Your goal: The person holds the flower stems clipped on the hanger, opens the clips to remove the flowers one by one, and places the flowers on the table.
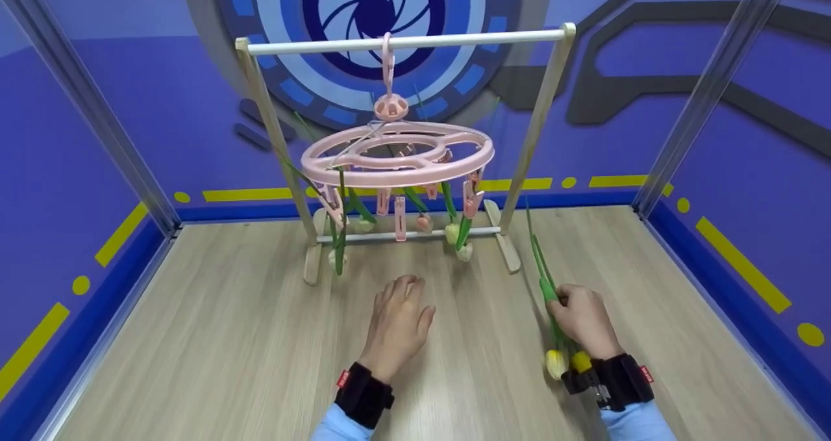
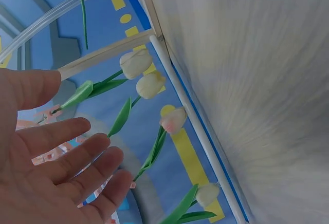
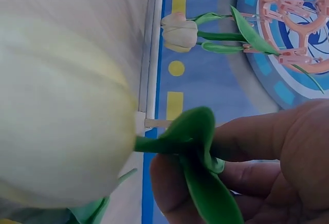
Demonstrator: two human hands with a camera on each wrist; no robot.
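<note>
My right hand (image 1: 584, 317) pinches a pale yellow-white tulip (image 1: 556, 364) by its green stem and leaves, with the bloom pointing back toward me. In the right wrist view that bloom (image 3: 61, 111) looms large, and thumb and fingers close round the leaf base (image 3: 198, 142). A yellow tulip (image 1: 582, 362) shows beside it, partly hidden by the wrist strap. My left hand (image 1: 399, 327) hovers with loosely spread fingers, holding nothing, before a round pink clip hanger (image 1: 397, 180). Several white and pinkish tulips (image 2: 150, 84) hang bloom-down from its pegs.
The hanger hooks over the white top bar (image 1: 454, 39) of a wooden stand (image 1: 537, 123). A bare pink peg (image 1: 400, 219) hangs at its front. Blue-purple panels with metal corner posts (image 1: 707, 84) enclose the wood-grain table (image 1: 214, 337) behind and at both sides.
</note>
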